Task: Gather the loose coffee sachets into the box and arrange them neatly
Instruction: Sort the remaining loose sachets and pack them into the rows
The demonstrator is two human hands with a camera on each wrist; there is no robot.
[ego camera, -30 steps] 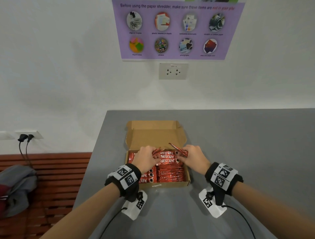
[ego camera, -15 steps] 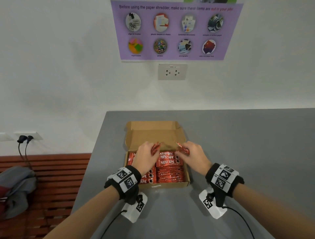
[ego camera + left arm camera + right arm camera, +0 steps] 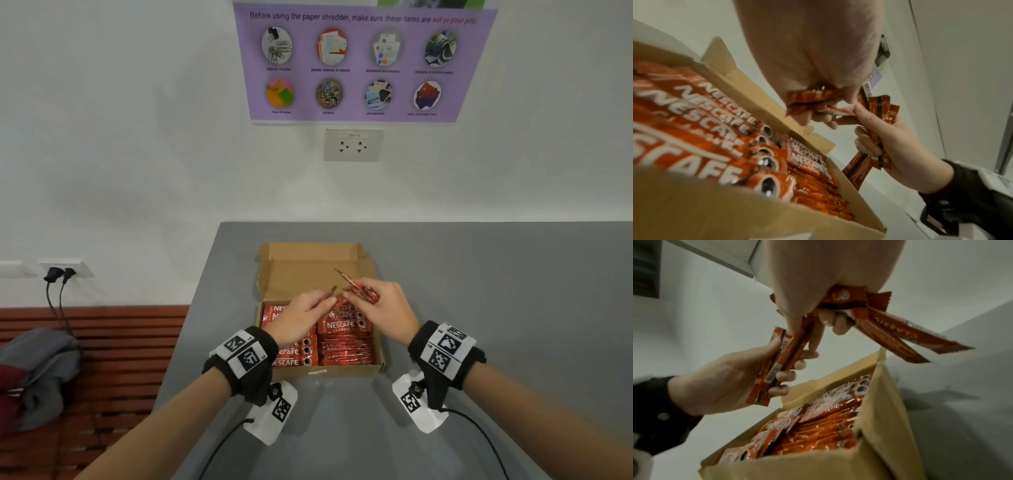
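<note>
An open cardboard box (image 3: 346, 369) sits on the grey table, packed with rows of red Nescafe sachets (image 3: 343, 326). Both hands hover over its back half, fingertips nearly meeting. My left hand (image 3: 308, 310) grips a small bundle of sachets (image 3: 777, 363) on edge. My right hand (image 3: 371, 300) pinches several sachets (image 3: 356, 287) that fan out and point up toward the raised lid (image 3: 318, 270). In the left wrist view the right hand's sachets (image 3: 879, 112) stand upright beside the left hand's bundle (image 3: 812, 97). The box's left rows are partly hidden under my left hand.
The grey table (image 3: 496, 291) stretches to the right and back to a white wall with a socket (image 3: 352, 145) and a purple poster (image 3: 363, 65). The table's left edge drops to a wooden bench (image 3: 102, 342) holding a grey bag (image 3: 37, 373).
Both hands have drawn closer together over the box. The right hand's sachets have lifted and now tilt up toward the lid.
</note>
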